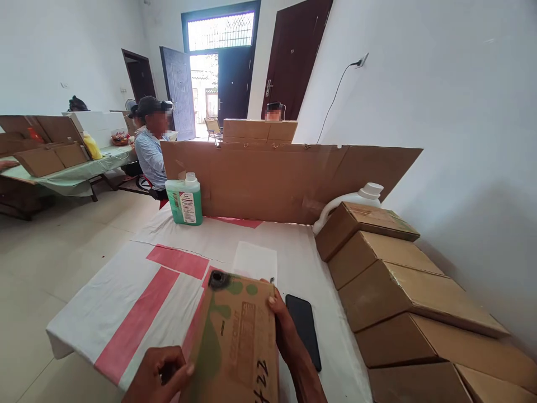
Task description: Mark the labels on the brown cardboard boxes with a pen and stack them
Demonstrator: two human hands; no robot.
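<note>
A brown cardboard box (235, 341) with green blotches, handwritten black marks and a dark round spot at its top left corner is tilted up in front of me. My right hand (285, 322) grips its right edge, thumb on the front face and fingers mostly hidden behind. At the lower left edge, my left hand (161, 372) is curled with thumb and forefinger closed on the cardboard. A black smartphone (302, 330) lies on the table just right of my right wrist. Beyond the box, a white sheet of paper (255, 257) rests on the white and red tablecloth (126, 313).
A jug of green liquid (184, 201) stands at the table's far left. Upright cardboard (260, 182) borders the back. On the right, several cardboard boxes (373, 285) lean in a row, with a white jug (369, 195) behind. A seated person (151, 148) works at another table.
</note>
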